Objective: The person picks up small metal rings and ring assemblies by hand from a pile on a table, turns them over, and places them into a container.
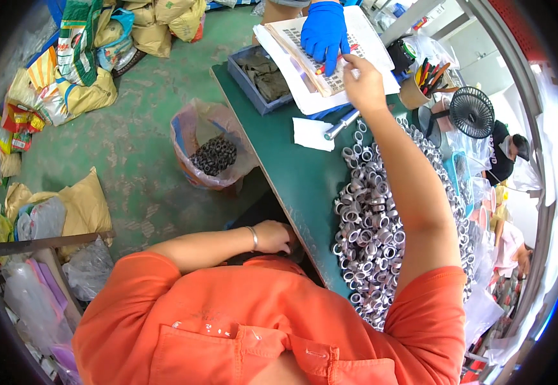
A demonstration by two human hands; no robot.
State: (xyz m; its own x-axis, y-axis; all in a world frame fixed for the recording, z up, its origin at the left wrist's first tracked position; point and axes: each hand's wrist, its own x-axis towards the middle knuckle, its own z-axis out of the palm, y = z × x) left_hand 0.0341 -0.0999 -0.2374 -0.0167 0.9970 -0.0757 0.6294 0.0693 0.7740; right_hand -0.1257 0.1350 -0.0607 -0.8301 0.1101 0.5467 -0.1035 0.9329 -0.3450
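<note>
My right hand [363, 83] reaches across the table to a printed sheet [295, 37] among stacked papers. Its fingers are curled, with the index fingertip by the sheet; anything inside the grasp is hidden. Another person's blue-gloved hand [324, 32] lies on the same sheet, next to a red pen [320, 69]. Low beside the table edge, my left hand [272, 236] rests near my lap, its fingers curled and partly out of sight. Beneath my right forearm spreads a large heap of silvery metal rings [372, 212] with small side lugs.
A grey-blue bin [259, 106] with dark cloth stands on the green table [301, 179]. White paper [312, 133] and a metallic rod [342, 124] lie nearby. A fan [471, 112] and a tool holder [413, 93] stand right. An open sack [186, 138] of dark parts sits on the floor.
</note>
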